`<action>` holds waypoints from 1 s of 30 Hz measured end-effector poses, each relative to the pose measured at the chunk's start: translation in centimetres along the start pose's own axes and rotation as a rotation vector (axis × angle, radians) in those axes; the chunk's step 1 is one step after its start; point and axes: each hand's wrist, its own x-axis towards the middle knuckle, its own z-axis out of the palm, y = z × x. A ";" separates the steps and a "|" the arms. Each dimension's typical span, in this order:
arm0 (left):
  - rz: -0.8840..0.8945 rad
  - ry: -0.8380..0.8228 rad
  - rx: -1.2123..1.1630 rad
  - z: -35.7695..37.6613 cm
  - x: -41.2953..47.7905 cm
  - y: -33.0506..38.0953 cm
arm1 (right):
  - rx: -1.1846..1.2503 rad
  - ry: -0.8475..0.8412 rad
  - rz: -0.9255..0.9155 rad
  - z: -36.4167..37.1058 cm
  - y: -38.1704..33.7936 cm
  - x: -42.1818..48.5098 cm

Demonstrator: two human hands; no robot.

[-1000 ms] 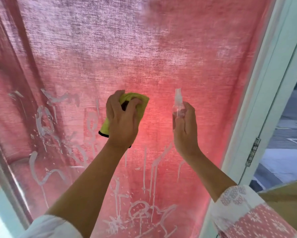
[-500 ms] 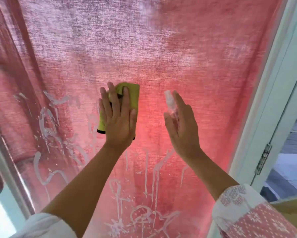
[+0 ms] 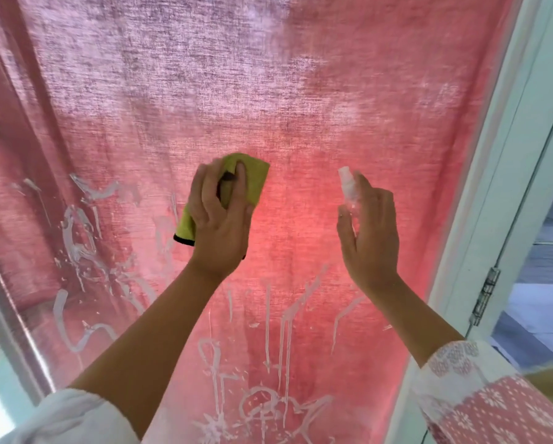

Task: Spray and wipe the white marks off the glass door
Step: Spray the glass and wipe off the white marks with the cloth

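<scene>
– Glass door [image 3: 300, 245] fills the view, with a pink curtain [image 3: 204, 75] glowing behind it. The left hand [image 3: 220, 225] presses a yellow cloth [image 3: 252, 177] to the pane, fingers curled over it.

– And right of the cloth, the right hand [image 3: 371, 229] has a clear spray bottle [image 3: 348, 184], fingers bent loosely round it.

– White marks [image 3: 76, 238] sit left of the cloth and below it, dripping.

– That's the danger: one wet pass could smear those drips wider instead of lifting them.

– Anything readable?

– Scrawls only, nothing legible. I see no label on the bottle.
</scene>
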 end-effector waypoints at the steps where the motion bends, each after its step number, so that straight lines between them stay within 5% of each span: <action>1: -0.039 -0.010 -0.003 0.2 0.0 0.7 | 0.006 -0.001 -0.008 0.0 0.1 0.1; 3: 0.048 -0.077 0.004 0.7 -1.5 1.5 | 0.021 0.000 -0.019 -0.1 0.1 0.1; 7: 0.564 -0.190 0.033 1.1 -5.3 -0.4 | 0.048 -0.034 -0.033 -0.2 0.4 -0.4; 9: 0.635 -0.193 0.017 0.7 -4.7 -1.5 | 0.086 -0.065 -0.028 -0.3 0.5 -0.8; 16: 0.112 0.099 -0.111 -0.6 0.4 0.7 | 0.241 -0.087 0.017 -1.0 0.2 -1.8; 19: 0.179 0.048 -0.076 0.1 -1.6 2.4 | 0.296 -0.092 0.043 -1.5 0.1 -2.1; 25: 0.606 -0.179 0.072 0.5 -4.5 -0.4 | 0.275 -0.113 0.050 -3.1 1.3 -3.1; 27: 0.556 -0.184 0.116 -0.1 -2.6 -0.5 | 0.279 -0.098 0.077 -3.4 1.8 -3.3; 30: 0.177 -0.164 -0.024 -0.3 -0.6 1.9 | 0.306 -0.074 0.133 -3.5 2.0 -3.1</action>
